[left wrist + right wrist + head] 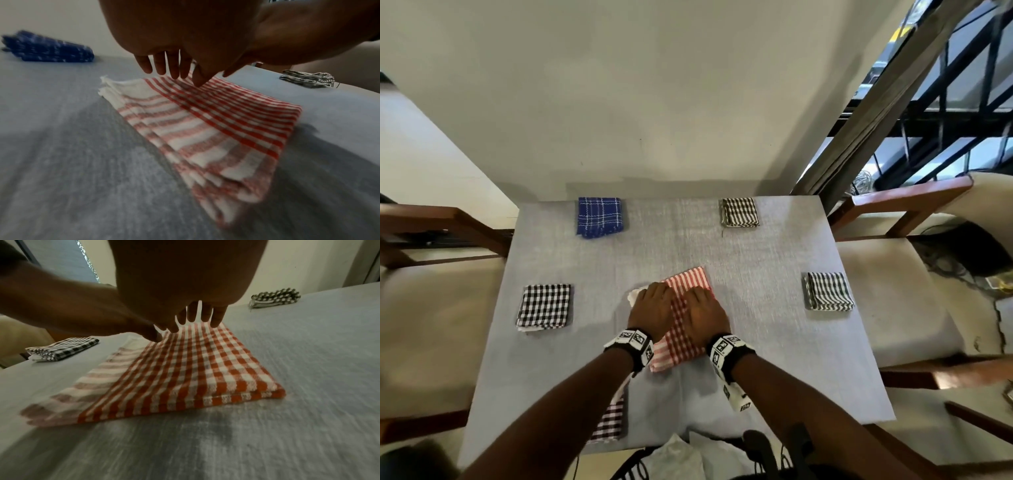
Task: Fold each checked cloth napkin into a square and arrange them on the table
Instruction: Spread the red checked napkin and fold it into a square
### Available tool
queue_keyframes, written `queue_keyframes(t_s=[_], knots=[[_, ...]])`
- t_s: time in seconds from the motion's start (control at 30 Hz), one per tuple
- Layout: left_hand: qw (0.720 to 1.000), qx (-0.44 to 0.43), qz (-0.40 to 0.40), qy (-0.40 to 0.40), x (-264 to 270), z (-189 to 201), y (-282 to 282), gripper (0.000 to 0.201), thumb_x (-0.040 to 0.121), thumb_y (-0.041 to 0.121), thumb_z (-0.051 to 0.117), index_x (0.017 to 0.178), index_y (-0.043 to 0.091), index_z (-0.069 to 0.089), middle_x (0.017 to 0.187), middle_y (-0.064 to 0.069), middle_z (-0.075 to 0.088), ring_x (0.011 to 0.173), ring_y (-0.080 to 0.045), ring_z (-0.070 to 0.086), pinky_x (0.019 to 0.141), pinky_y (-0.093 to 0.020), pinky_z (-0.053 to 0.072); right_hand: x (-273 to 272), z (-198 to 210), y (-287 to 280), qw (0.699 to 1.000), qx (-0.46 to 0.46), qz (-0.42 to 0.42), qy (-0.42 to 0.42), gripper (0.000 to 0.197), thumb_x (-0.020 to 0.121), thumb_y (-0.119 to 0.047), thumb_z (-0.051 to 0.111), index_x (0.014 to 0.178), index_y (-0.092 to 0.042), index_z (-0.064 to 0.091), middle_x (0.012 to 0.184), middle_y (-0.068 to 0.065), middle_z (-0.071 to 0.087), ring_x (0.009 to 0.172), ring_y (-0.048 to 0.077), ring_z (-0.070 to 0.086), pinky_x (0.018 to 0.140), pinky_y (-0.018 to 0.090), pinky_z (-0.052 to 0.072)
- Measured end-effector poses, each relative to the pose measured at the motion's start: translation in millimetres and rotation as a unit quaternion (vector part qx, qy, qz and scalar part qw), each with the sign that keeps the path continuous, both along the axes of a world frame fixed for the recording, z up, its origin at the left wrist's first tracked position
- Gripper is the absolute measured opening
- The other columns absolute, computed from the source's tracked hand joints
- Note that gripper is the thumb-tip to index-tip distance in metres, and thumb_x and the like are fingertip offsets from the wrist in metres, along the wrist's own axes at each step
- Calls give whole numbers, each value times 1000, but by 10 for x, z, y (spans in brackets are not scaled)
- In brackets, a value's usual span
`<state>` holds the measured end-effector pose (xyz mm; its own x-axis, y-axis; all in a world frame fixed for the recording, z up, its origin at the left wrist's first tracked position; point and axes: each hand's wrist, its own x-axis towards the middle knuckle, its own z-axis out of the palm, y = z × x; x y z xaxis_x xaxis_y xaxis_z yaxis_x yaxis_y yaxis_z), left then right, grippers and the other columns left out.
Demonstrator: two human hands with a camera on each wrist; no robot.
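A folded red-and-white checked napkin [690, 284] lies at the middle of the grey table [756, 260]. My left hand [652, 306] and right hand [703, 317] lie side by side on it with straight fingers. The wrist views show the left fingers [172, 66] and the right fingers [205, 314] reaching down to the red napkin [216, 129] [185, 373]. Folded squares lie around: a blue one [600, 217] far left, a dark checked one [739, 212] far right, a black checked one [545, 307] at the left, a striped one [828, 291] at the right.
Another dark checked napkin [610, 419] lies under my left forearm near the front edge. Wooden chairs with pale cushions stand at the left [431, 308] and right [893, 291]. A wall runs behind the table; a barred window [945, 120] is at the far right.
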<state>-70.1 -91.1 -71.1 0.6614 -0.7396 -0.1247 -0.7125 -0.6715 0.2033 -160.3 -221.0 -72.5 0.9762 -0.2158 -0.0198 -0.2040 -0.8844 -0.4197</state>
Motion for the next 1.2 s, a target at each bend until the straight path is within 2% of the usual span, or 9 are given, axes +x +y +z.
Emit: queue_keyframes(t_s=[0.13, 0.27, 0.43, 0.57, 0.67, 0.8, 0.93, 1.03, 1.2], knots=[[999, 16, 21, 46, -143, -238, -75, 53, 87, 31, 33, 128, 8, 57, 131, -12, 57, 123, -30, 53, 102, -45, 45, 128, -280, -36, 997, -33, 60, 41, 55, 98, -34, 36, 143, -5, 47, 148, 14, 47, 140, 30, 39, 118, 45, 28], [998, 31, -32, 54, -65, -402, -18, 58, 89, 37, 36, 140, 12, 48, 147, -9, 45, 137, -27, 41, 111, -47, 34, -20, -553, -144, 995, -3, 50, 84, 62, 102, -40, 28, 156, -9, 18, 163, 8, 10, 152, 21, 5, 123, 39, 3], [995, 19, -75, 65, -170, -486, -27, 60, 95, 38, 32, 149, 12, 31, 156, -9, 28, 145, -24, 24, 117, -46, 23, -328, -638, -273, 995, -20, 30, 88, 63, 101, -37, 35, 155, -7, 21, 162, 9, 12, 151, 24, 16, 121, 39, 6], [998, -24, 8, 65, -245, -490, -123, 57, 99, 33, 28, 151, 11, 22, 158, -7, 18, 147, -21, 17, 121, -38, 10, -81, -451, -252, 998, 11, 18, 56, 65, 101, -32, 36, 157, -12, 10, 164, 3, 0, 152, 18, -2, 123, 36, -5], [995, -36, 48, 74, -155, -490, -193, 57, 99, 31, 25, 151, 8, 20, 158, -6, 15, 148, -19, 14, 120, -34, 3, 209, -341, -196, 997, 39, 60, 41, 64, 100, -24, 38, 156, -12, 10, 162, -1, -2, 151, 12, -7, 124, 35, -1], [997, -25, 37, 68, -62, -534, -177, 59, 98, 30, 24, 152, 8, 15, 160, -7, 10, 149, -20, 11, 120, -34, 5, 299, -446, -184, 991, 69, 84, 79, 66, 100, -27, 33, 158, -14, 5, 165, 0, -3, 151, 11, -9, 123, 42, 10], [998, 8, 34, 51, -30, -554, -47, 67, 96, 38, 32, 153, 9, 12, 161, -8, 4, 149, -22, 7, 121, -40, 9, 161, -547, -323, 994, -14, 68, 82, 70, 100, -43, 30, 158, -14, 5, 166, 3, -4, 152, 16, -10, 124, 44, 3], [995, 24, 80, 56, 0, -522, 36, 76, 95, 52, 32, 153, 7, 12, 161, -11, 6, 150, -23, 4, 121, -44, 13, 91, -567, -509, 996, -23, -8, 87, 71, 99, -40, 34, 158, -14, 4, 166, 3, -4, 152, 18, -9, 123, 46, 2], [992, 56, 87, 68, -9, -470, 0, 75, 94, 51, 29, 153, 6, 15, 161, -13, 8, 149, -25, 7, 119, -44, 12, 75, -542, -540, 994, -26, -35, 97, 71, 98, -36, 36, 157, -9, 9, 165, 7, 0, 152, 22, -5, 121, 50, 7]])
